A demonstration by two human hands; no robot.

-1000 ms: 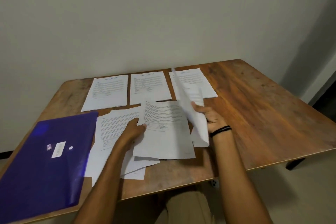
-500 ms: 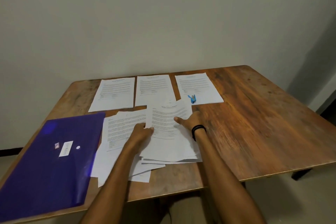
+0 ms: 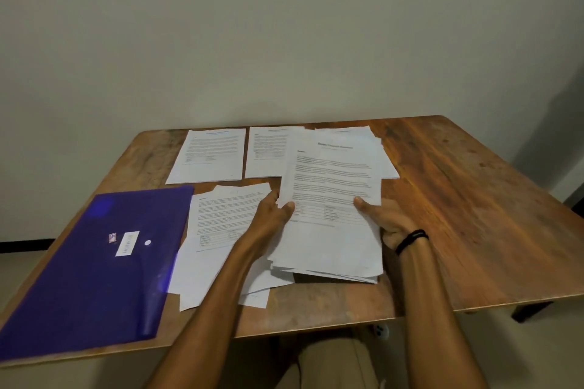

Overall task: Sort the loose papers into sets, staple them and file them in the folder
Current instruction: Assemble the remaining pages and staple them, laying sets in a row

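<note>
the titled sheet (image 3: 331,174) is lifted off the paper under it and pinched near its lower corners: the left hand (image 3: 271,218) has its thumb on the printed face at the left edge with fingers tucked beneath, and the right hand (image 3: 392,224) does the same at the right edge, so both are clamped on this one page

directly below the grip lies the unsorted stack (image 3: 328,259), several sheets deep with uneven edges; just left of the left hand a looser spread of pages (image 3: 221,221) fans toward the near edge of the wooden table (image 3: 474,199)

beyond the grip, a row of set starters (image 3: 208,155) lies side by side at the far edge, each looking only a page or so thick, the rightmost partly hidden behind the raised sheet

well left of both hands the purple folder (image 3: 94,262) lies closed and flat, with no paper seen inside

judging by this, sorting has only begun: most paper sits unsorted, the held page looks due for a place in or beside the far row, nothing appears stapled, no stapler shows in view, and filing has not started
</note>
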